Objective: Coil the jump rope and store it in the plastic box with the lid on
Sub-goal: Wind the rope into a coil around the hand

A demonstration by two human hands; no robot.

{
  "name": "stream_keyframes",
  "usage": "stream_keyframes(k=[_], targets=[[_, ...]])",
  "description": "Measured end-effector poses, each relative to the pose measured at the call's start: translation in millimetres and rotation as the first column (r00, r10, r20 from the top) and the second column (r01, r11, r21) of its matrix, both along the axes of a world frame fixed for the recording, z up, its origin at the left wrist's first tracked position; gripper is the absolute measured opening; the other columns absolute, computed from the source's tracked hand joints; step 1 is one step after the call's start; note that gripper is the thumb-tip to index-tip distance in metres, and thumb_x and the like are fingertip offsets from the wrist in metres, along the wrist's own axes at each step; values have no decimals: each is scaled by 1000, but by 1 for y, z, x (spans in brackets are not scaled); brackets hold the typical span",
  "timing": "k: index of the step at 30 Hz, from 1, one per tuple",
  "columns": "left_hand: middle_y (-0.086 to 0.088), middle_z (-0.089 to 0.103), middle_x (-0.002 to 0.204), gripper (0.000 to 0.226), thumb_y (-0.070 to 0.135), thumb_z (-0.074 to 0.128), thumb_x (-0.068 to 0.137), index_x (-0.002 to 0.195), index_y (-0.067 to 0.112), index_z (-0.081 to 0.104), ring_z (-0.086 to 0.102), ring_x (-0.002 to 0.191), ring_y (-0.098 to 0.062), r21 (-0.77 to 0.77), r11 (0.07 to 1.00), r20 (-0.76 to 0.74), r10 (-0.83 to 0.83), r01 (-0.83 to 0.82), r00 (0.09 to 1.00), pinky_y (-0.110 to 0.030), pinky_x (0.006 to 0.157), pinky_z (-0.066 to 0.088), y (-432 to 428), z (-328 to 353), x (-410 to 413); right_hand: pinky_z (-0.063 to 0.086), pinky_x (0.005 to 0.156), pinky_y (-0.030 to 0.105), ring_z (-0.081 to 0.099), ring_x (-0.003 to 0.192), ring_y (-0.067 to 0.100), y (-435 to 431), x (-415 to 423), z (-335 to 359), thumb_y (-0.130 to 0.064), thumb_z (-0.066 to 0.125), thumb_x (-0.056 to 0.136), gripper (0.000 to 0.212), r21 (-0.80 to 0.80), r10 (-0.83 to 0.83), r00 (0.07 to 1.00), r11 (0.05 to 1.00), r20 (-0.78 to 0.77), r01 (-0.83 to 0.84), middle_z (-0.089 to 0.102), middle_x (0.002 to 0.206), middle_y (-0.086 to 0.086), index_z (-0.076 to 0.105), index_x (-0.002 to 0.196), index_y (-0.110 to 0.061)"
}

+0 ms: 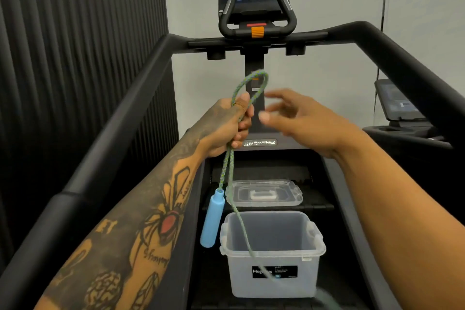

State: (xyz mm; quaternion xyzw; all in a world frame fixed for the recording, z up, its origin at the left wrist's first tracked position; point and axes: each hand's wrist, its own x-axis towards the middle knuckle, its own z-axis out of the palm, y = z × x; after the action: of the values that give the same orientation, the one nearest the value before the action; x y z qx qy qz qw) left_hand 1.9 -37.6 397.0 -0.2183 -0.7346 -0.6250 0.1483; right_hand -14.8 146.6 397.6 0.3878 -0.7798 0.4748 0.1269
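the left hand (227, 126) is fisted around the jump rope (227, 166) — a loop stands above its knuckles, and a blue handle (212, 219) hangs below it. the right hand (299, 118) hovers just beside, fingers spread (blurred), holding nothing. below both hands sit the open plastic box (273, 254) and, beyond it, the lid (264, 192).

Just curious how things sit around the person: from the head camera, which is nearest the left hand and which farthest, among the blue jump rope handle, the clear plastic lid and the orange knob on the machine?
From the left hand:
1. Blue jump rope handle, hanging just below.
2. Clear plastic lid, lower right, on a step.
3. Orange knob, far ahead, up on the console.
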Motion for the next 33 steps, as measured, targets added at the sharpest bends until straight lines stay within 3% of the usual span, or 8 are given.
stream_keyframes(k=[2, 4, 7, 13, 16, 22, 27, 33], targets=[[-5, 44, 56, 40, 40, 36, 101, 78, 11, 52, 43, 41, -16, -60, 998, 23, 12, -11, 1000, -27, 40, 44, 4, -3, 1, 47, 79, 24, 61, 108, 9, -18, 7, 11, -42, 66, 87, 47, -160, 105, 992, 980, -76, -116, 62, 125, 3, 54, 130, -25], [-14, 56, 64, 40, 34, 36, 102, 79, 8, 55, 58, 48, -24, -95, 995, 54, 14, -9, 998, -38, 50, 57, 5, -6, 3, 51, 78, 31, 65, 90, 11, -30, 15, 21, -31, 59, 95, 19, -235, 75, 988, 966, -138, -106, 70, 99, 3, 63, 105, -16], [-20, 60, 68, 37, 28, 35, 103, 79, 8, 55, 66, 58, -30, -121, 992, 87, 35, -25, 996, -43, 57, 60, 2, -10, 5, 49, 65, 41, 48, 48, 15, -32, 17, 30, -24, 46, 102, 29, -328, 183, 983, 928, -6, -175, 47, 51, -7, 53, 77, -10], [-4, 41, 54, 31, 16, 33, 101, 76, 14, 52, 44, 42, -17, -230, 966, 47, 132, -118, 990, -41, 47, 56, 4, -11, 5, 48, 68, 37, 53, 70, 15, -32, 17, 19, -63, 55, 85, 63, 11, -118, 988, 993, -103, 119, 62, 81, 11, 59, 96, -1], [0, 38, 53, 30, 2, 32, 90, 76, 11, 57, 33, 43, -11, -289, 928, 16, 252, -237, 968, -26, 41, 41, 4, -9, 3, 48, 65, 31, 57, 70, 12, -41, 19, 8, -55, 62, 85, 46, 156, -182, 970, 966, -160, 207, 62, 79, 0, 59, 92, -10], [-2, 44, 51, 33, 9, 37, 91, 62, 17, 52, 35, 42, -11, -208, 953, 68, 238, -219, 969, -17, 35, 24, -2, -11, 0, 51, 54, 33, 53, 47, 15, -48, 18, 7, -11, 54, 97, 12, -156, 122, 905, 986, 408, -62, 54, 65, 8, 50, 87, -10], [6, 26, 46, 32, 19, 53, 95, 66, 18, 41, 19, 36, -6, -61, 998, 167, 13, -3, 986, -18, 32, 19, -19, -23, -2, 28, 41, 24, 35, 45, 11, -47, 9, 21, -6, 60, 89, 17, -237, 6, 986, 971, 165, 34, 53, 60, 3, 58, 73, -11], [5, 26, 42, 40, 29, 43, 94, 58, 14, 43, 21, 31, -6, 136, 942, 302, -336, 308, 892, -20, 39, 33, -22, -35, 3, 26, 40, 19, 32, 41, 9, -44, 5, 38, -5, 62, 91, 4, -354, 210, 976, 918, 56, -177, 74, 80, 5, 63, 93, -9]])
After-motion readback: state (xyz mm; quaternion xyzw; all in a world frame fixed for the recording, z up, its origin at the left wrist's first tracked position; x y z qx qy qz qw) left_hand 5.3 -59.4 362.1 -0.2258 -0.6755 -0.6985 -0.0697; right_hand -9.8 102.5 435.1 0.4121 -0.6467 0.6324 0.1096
